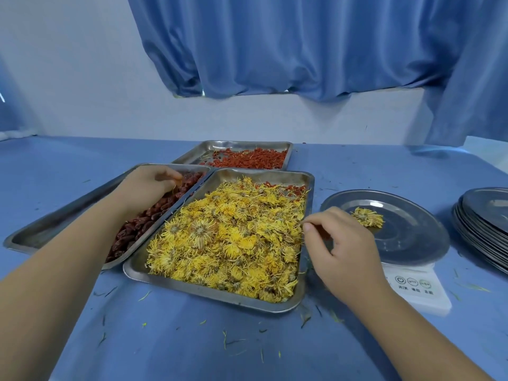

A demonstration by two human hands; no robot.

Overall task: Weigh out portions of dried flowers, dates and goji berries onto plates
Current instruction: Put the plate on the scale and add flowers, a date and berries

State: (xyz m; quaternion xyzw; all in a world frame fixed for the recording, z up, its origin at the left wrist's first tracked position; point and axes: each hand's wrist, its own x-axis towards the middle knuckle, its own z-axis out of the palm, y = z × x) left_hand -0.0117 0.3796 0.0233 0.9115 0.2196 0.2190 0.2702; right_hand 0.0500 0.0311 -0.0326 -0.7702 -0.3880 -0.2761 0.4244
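My right hand (pixel 339 244) pinches dried flowers (pixel 225 237) at the flower tray's (pixel 217 296) right edge, my left hand (pixel 145 185) curls over the dates (pixel 143 221) left of that tray, its hold unclear, one bloom (pixel 367 217) on the plate (pixel 412 243) to the tray's right

Flower tray (pixel 209 295) full of dried flowers (pixel 228 243) sits nearest on the surface (pixel 192 345). The date tray (pixel 55 224) is touching its left side, and the goji berry tray (pixel 242 146) is right behind both. Off to the right, there's a plate (pixel 406 243) on a scale (pixel 420 295) with one flower (pixel 367 217) on it. The stack of plates (pixel 483 229) is further right.
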